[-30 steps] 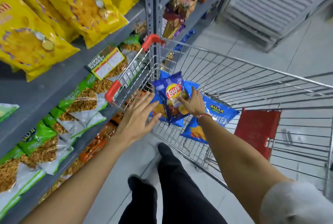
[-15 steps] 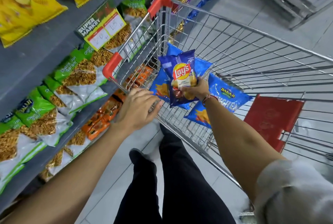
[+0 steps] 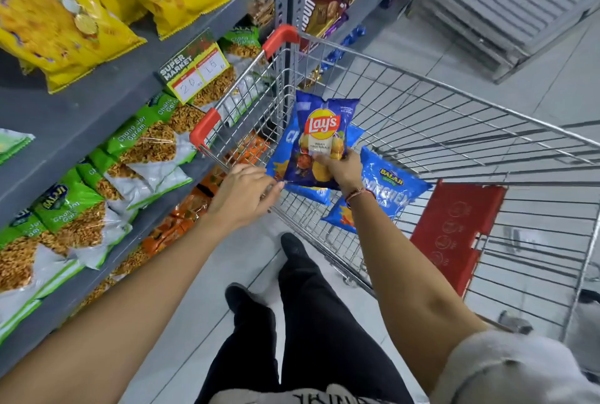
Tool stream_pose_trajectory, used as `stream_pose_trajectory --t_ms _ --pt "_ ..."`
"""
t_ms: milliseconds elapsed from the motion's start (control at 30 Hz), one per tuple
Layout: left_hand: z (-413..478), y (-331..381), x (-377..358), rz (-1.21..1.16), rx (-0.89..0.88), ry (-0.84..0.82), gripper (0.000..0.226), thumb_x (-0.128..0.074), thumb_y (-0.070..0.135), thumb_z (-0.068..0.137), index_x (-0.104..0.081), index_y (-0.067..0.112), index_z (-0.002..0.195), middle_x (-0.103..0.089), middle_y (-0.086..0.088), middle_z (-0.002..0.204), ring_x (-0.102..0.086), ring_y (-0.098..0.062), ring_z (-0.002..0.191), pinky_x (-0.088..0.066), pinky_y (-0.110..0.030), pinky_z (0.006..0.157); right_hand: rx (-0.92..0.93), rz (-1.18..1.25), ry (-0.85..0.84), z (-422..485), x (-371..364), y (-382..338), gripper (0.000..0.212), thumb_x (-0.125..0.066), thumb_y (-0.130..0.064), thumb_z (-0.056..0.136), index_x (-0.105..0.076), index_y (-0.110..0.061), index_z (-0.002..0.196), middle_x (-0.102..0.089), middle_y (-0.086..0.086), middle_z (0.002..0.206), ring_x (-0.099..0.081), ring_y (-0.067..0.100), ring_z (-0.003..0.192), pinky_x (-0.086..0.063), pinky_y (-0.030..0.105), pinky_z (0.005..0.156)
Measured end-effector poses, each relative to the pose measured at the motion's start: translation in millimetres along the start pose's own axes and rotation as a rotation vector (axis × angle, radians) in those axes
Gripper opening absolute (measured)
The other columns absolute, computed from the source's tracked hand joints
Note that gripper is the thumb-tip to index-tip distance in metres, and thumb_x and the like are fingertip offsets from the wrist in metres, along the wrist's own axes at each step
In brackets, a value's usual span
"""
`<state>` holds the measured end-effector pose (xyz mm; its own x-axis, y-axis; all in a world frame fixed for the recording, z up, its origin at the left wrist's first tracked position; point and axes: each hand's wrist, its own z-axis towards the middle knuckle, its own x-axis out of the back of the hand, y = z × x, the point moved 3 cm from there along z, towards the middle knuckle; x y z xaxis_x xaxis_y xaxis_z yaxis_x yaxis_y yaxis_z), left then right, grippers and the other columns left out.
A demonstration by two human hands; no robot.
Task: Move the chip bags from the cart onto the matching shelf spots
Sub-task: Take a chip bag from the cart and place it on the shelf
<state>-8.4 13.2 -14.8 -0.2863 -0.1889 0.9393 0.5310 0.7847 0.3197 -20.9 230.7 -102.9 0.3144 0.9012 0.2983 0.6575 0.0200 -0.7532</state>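
**Lay's bag gripped in right hand, above cart basket**

Right hand holds the dark blue Lay's chip bag by its lower right edge, fingers pinching the front of the bag, bag upright with logo facing the camera. It sits inside the silver wire shopping cart, above the other bags

Left hand is at the near rim of the cart by the red plastic corner cap; fingers curled together toward the wire, cannot tell if they actually close on it

Under and behind the held bag: two bright blue Balaji chip bags, one leaning at the cart's left side, partly hidden, one lying to the right of the wrist. Red plastic child-seat flap at the cart's near right

Grey metal shelf unit runs along the left, just beside the cart. Upper shelf has large yellow snack bags; next shelf down has green-and-white Chana Jor Garam bags; lowest has orange packets. A green-yellow price tag hangs on the shelf edge

Person stands between shelf and cart, black trousers visible
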Motion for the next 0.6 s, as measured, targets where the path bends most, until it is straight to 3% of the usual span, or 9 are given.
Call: stream_pose_trajectory --t_ms 133,267,400,533,600 --pt "-3.1 1.9 8.0 -0.051 0.016 0.017 0.055 -0.025 0.045 0.090 -0.069 0.013 0.093 -0.074 -0.006 0.097 -0.064 -0.022 0.102 -0.042 -0.036 0.091 0.117 0.079 0.073 -27.8 16.5 -38.1 0.044 -0.086 -0.022 0.065 -0.067 -0.004 0.101 -0.073 0.013 0.104 -0.070 0.024 0.090 -0.059 0.041 0.081" --pt "-4.1 1.8 30.9 -0.104 0.013 0.084 0.056 -0.025 0.046 0.091 -0.067 0.010 0.100 -0.072 -0.009 0.102 -0.062 -0.025 0.106 -0.047 -0.041 0.092 0.253 0.156 0.060 -57.5 27.4 -75.0 0.034 -0.084 -0.016 0.068 -0.068 -0.005 0.096 -0.071 0.006 0.094 -0.068 0.017 0.083 -0.058 0.024 0.069" --pt "-7.7 8.2 86.7 -0.139 -0.030 0.303 0.046 -0.038 0.036 0.090 -0.069 0.004 0.099 -0.073 -0.012 0.103 -0.063 -0.027 0.108 -0.043 -0.033 0.095 0.361 0.240 0.046 -91.0 33.3 -115.1 0.023 -0.085 -0.021 0.065 -0.067 -0.025 0.078 -0.071 -0.006 0.083 -0.070 0.017 0.083 -0.057 0.035 0.076" --pt "-30.7 8.3 166.2 -0.166 -0.036 0.563 0.039 -0.045 0.033 0.091 -0.067 0.004 0.104 -0.070 -0.012 0.108 -0.060 -0.025 0.110 -0.037 -0.028 0.100 0.493 0.344 0.012 -122.1 38.3 -166.0 0.035 -0.084 -0.016 0.065 -0.071 -0.006 0.097 -0.075 0.008 0.095 -0.071 0.022 0.088 -0.058 0.036 0.079" --pt "-50.8 9.5 214.1 -0.142 -0.045 0.720 0.033 -0.049 0.027 0.091 -0.066 0.003 0.104 -0.069 -0.013 0.109 -0.059 -0.025 0.110 -0.035 -0.027 0.101 0.567 0.369 0.047 -143.3 41.6 -198.2 0.032 -0.082 -0.014 0.067 -0.070 -0.006 0.096 -0.074 0.006 0.092 -0.069 0.017 0.082 -0.056 0.034 0.077"
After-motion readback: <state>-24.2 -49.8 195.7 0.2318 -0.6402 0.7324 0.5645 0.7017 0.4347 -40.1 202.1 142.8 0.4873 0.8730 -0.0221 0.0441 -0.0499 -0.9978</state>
